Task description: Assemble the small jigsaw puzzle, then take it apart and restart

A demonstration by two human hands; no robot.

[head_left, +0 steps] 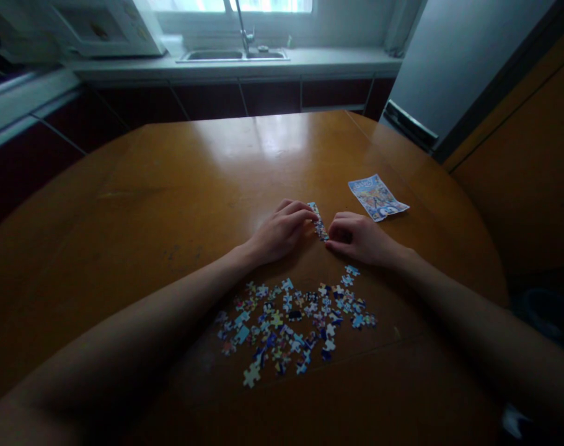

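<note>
A narrow strip of joined jigsaw puzzle pieces [318, 224] lies on the table between my two hands. On its left side, my left hand [284, 229] has bent fingers with their tips pressed against the strip's edge. My right hand [359, 237] is curled at the strip's lower right, thumb and fingertips closed against its near end. Closer to me spreads a pile of loose jigsaw pieces [286, 302], mostly blue, white and yellow. Right of the strip, beyond my right hand, rests a creased colour picture sheet [376, 195].
The round-ended wooden table [170, 179] fills most of the view. Behind it run a counter [338, 57] and a sink [210, 55] with a tap [245, 38]. A white microwave [100, 28] stands back left, a pale fridge [463, 56] back right.
</note>
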